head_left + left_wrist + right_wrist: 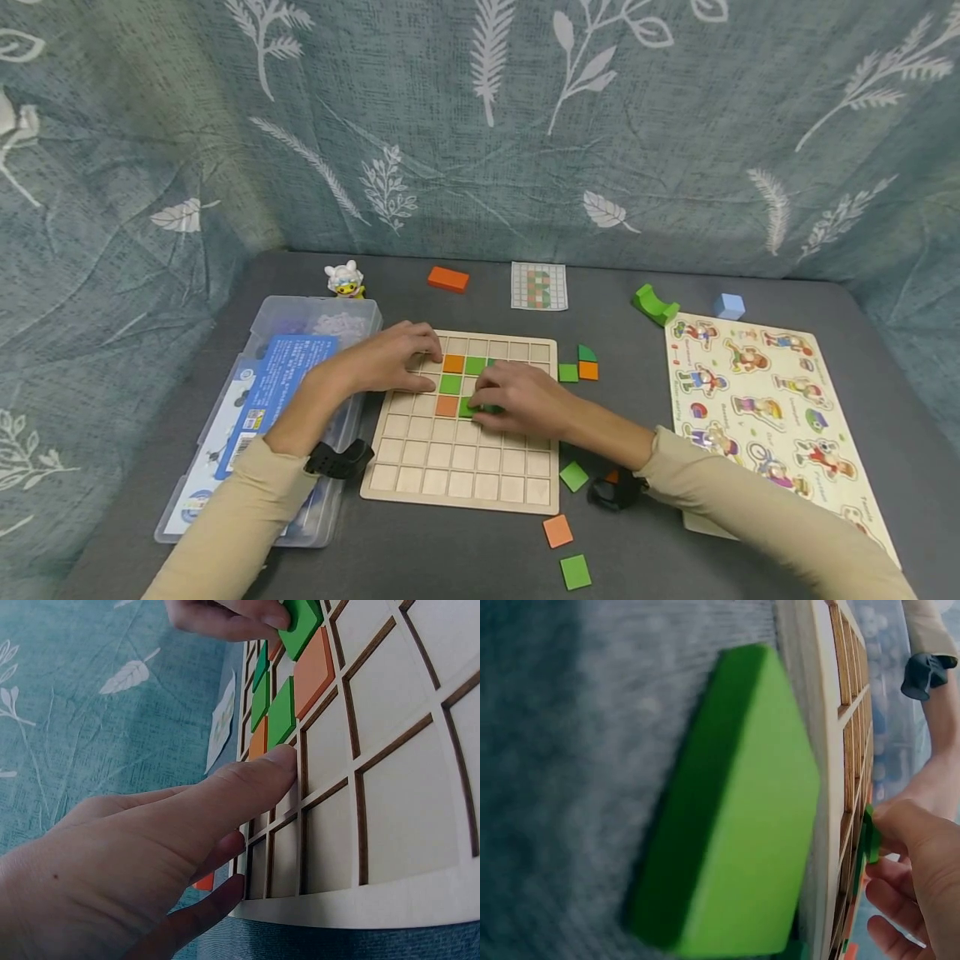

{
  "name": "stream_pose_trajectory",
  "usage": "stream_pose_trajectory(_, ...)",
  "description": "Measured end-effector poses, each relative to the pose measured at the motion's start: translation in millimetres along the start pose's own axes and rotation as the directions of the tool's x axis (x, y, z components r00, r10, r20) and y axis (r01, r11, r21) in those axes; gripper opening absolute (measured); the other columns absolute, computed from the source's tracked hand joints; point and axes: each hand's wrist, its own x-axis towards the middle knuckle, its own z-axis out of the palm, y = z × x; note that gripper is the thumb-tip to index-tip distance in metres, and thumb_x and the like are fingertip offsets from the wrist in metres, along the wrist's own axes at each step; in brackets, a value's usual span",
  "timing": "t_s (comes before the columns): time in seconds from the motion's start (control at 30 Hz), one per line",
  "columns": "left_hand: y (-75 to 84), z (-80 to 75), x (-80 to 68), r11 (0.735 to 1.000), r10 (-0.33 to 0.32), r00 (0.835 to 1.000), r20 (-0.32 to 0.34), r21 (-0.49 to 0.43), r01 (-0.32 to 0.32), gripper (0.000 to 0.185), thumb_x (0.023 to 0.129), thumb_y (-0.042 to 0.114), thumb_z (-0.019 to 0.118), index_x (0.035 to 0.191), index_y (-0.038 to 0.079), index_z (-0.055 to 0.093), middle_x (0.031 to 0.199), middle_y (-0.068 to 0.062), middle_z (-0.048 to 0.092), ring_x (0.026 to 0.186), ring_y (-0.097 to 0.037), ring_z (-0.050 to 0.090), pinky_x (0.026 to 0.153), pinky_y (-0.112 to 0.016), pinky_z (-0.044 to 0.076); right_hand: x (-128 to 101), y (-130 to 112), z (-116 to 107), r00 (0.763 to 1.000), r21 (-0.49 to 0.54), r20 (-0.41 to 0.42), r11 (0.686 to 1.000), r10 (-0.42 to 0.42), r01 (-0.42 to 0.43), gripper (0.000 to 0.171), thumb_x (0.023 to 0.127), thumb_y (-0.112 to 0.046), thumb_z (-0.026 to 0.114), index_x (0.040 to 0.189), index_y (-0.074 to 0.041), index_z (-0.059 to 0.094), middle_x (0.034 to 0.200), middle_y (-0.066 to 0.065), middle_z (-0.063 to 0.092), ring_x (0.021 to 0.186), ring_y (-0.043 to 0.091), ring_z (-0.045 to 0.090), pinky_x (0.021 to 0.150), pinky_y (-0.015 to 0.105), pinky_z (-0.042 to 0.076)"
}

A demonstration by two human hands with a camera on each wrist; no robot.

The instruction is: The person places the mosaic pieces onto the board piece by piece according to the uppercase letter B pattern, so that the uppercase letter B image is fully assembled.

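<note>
A wooden grid board (465,458) lies flat with orange and green square tiles in its upper cells. My right hand (525,404) is over the middle of the board, thumb and fingers pinching a green tile (301,628) beside an orange tile (313,671). On the board's upper left, my left hand (386,358) spreads with loosely bent fingers and holds nothing. Its thumb tip touches the grid near a green tile (282,712). The right hand covers part of the tile pattern in the head view.
Loose tiles, including a green tile (575,572) and an orange tile (557,531), lie right of the board. A plastic case (322,533) stands left, a picture puzzle (757,383) right. Behind are a pattern card (517,287), an orange block (448,279) and a figurine (345,279).
</note>
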Motion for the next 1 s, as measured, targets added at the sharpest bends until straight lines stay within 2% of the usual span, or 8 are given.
stream_pose_trajectory(0.37, 1.9, -0.2, -1.0, 1.000, -0.022, 1.000, 0.010, -0.016, 0.022, 0.031, 0.084, 0.027, 0.075, 0.110, 0.011, 0.067, 0.120, -0.004, 0.059, 0.109, -0.023, 0.052, 0.095, -0.043, 0.046, 0.0, 1.0, 3.8, 1.000, 0.019, 0.007, 1.000, 0.006, -0.006, 0.006, 0.085, -0.021, 0.074, 0.091, -0.019, 0.074, 0.091, -0.004, 0.063, 0.079, 0.009, 0.056, 0.071, 0.022, 0.048)
stream_pose_trajectory(0.53, 3.4, -0.6, 0.0, 0.999, -0.031, 0.999, 0.017, -0.012, 0.032, 0.031, 0.084, 0.027, 0.075, 0.110, 0.011, 0.068, 0.121, -0.004, 0.059, 0.111, -0.024, 0.051, 0.096, -0.044, 0.045, -1.6, 0.4, -3.9, 0.999, 0.004, 0.029, 1.000, 0.021, -0.021, 0.013, 0.085, -0.028, 0.075, 0.094, -0.018, 0.076, 0.109, 0.002, 0.065, 0.092, 0.014, 0.059, 0.080, 0.026, 0.051)
stream_pose_trajectory(0.67, 4.0, -0.5, 1.2, 1.000, -0.026, 0.999, 0.020, -0.011, 0.026, 0.031, 0.084, 0.027, 0.075, 0.110, 0.011, 0.068, 0.122, -0.005, 0.059, 0.111, -0.024, 0.051, 0.097, -0.043, 0.045, -17.9, 6.2, -23.7, 0.993, 0.035, 0.027, 0.993, 0.113, -0.114, 0.024, 0.086, -0.029, 0.074, 0.105, -0.016, 0.074, 0.120, 0.008, 0.064, 0.106, 0.021, 0.061, 0.087, 0.034, 0.051)
stream_pose_trajectory(0.73, 4.0, -0.5, 1.2, 1.000, -0.024, 1.000, 0.017, -0.008, 0.024, 0.031, 0.084, 0.027, 0.075, 0.110, 0.011, 0.068, 0.122, -0.005, 0.059, 0.111, -0.024, 0.051, 0.096, -0.043, 0.045, -33.6, 13.4, -33.9, 0.979, 0.066, 0.018, 0.977, 0.204, -0.205, 0.028, 0.086, -0.027, 0.074, 0.111, -0.014, 0.072, 0.121, 0.010, 0.063, 0.108, 0.023, 0.060, 0.085, 0.036, 0.052)
stream_pose_trajectory(0.83, 3.3, -0.7, 0.1, 1.000, -0.028, 1.000, 0.013, -0.003, 0.028, 0.031, 0.084, 0.027, 0.075, 0.110, 0.011, 0.068, 0.122, -0.005, 0.059, 0.110, -0.023, 0.051, 0.095, -0.042, 0.046, -60.9, 26.7, -44.2, 0.941, 0.103, -0.006, 0.936, 0.338, -0.336, 0.029, 0.084, -0.020, 0.075, 0.111, -0.011, 0.072, 0.120, 0.011, 0.062, 0.106, 0.025, 0.059, 0.080, 0.039, 0.052)
stream_pose_trajectory(0.9, 2.7, -0.6, -0.5, 1.000, -0.029, 0.999, 0.014, -0.004, 0.029, 0.031, 0.084, 0.027, 0.075, 0.110, 0.011, 0.068, 0.122, -0.005, 0.059, 0.109, -0.023, 0.051, 0.094, -0.042, 0.046, -78.8, 35.3, -47.0, 0.918, 0.121, -0.035, 0.914, 0.394, -0.388, 0.028, 0.083, -0.015, 0.076, 0.110, -0.009, 0.072, 0.118, 0.012, 0.063, 0.105, 0.026, 0.060, 0.079, 0.040, 0.052)
stream_pose_trajectory(1.0, 1.8, -0.5, -1.0, 1.000, -0.027, 1.000, 0.014, -0.006, 0.027, 0.031, 0.084, 0.027, 0.075, 0.110, 0.011, 0.067, 0.122, -0.005, 0.059, 0.108, -0.023, 0.051, 0.094, -0.042, 0.046, -99.6, 45.5, -46.9, 0.902, 0.126, -0.099, 0.905, 0.419, -0.406, 0.026, 0.080, -0.008, 0.077, 0.105, -0.007, 0.072, 0.115, 0.013, 0.064, 0.103, 0.027, 0.061, 0.080, 0.042, 0.052)
